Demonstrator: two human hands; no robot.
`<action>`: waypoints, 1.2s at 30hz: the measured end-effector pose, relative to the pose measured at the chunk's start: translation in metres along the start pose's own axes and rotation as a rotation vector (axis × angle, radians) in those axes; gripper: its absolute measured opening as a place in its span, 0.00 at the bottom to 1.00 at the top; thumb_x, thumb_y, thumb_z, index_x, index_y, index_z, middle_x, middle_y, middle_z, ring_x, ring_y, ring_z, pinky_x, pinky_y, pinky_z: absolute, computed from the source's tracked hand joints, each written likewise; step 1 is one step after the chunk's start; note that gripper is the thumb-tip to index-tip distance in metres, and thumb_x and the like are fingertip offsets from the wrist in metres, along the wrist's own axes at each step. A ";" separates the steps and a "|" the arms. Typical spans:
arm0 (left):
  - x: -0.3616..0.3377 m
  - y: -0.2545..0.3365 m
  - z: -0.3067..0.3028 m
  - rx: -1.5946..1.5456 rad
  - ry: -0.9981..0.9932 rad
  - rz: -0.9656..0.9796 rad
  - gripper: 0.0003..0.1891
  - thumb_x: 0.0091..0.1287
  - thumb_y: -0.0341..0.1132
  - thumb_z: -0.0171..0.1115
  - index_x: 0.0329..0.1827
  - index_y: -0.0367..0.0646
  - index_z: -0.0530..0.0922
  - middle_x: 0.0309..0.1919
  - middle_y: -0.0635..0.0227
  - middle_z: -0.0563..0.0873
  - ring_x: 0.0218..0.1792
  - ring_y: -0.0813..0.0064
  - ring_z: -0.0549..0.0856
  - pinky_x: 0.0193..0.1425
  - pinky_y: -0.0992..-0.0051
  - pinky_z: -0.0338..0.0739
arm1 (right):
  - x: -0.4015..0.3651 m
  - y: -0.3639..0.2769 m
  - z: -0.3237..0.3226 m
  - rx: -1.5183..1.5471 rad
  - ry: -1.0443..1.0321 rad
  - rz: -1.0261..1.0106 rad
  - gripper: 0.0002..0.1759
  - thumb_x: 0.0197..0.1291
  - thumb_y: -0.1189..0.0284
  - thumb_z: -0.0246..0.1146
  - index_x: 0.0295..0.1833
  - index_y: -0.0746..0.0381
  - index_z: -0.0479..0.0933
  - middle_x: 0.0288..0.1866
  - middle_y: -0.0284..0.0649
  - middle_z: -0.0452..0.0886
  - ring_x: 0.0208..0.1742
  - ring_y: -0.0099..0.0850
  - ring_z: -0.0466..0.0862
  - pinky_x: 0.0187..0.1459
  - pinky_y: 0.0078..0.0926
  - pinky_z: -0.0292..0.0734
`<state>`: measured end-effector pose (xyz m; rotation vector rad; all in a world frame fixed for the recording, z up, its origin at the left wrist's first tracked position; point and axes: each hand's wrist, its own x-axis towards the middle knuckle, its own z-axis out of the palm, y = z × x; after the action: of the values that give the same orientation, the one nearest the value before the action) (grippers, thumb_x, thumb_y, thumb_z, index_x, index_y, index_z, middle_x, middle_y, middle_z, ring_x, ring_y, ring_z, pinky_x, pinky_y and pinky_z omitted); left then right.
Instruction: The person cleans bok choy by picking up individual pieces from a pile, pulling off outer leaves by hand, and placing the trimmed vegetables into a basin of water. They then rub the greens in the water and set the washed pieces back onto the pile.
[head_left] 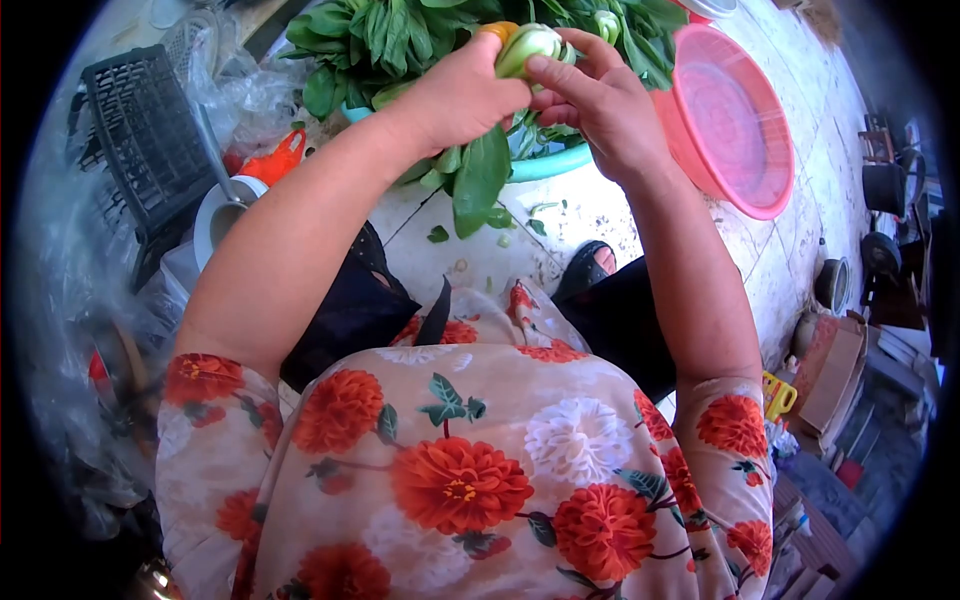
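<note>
A head of bok choy is held between my two hands, its pale base upward. My left hand is closed around it from the left, and long green leaves hang below that hand. Something small and orange shows at my left fingertips; I cannot make out what it is. My right hand pinches the base from the right with thumb and fingers. Beneath both hands is a turquoise basin, mostly hidden by a heap of leafy greens.
A pink basin stands to the right of the greens. At left are a dark plastic crate, clear plastic bags and a white bucket. Leaf scraps lie on the tiled floor between my feet. Cardboard and clutter line the right side.
</note>
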<state>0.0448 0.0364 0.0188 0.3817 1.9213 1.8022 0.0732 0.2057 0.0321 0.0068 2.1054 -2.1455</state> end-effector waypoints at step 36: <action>-0.004 -0.011 -0.016 -0.010 0.033 -0.154 0.17 0.60 0.47 0.70 0.40 0.44 0.79 0.28 0.74 0.79 0.28 0.83 0.76 0.34 0.79 0.72 | 0.040 0.071 -0.041 -0.978 -0.275 0.329 0.18 0.57 0.60 0.60 0.43 0.63 0.83 0.36 0.48 0.85 0.35 0.34 0.86 0.40 0.32 0.81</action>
<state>0.0413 0.0201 0.0093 0.1964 1.9078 1.7274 0.0365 0.2415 -0.0439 -0.0360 2.5006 -0.7488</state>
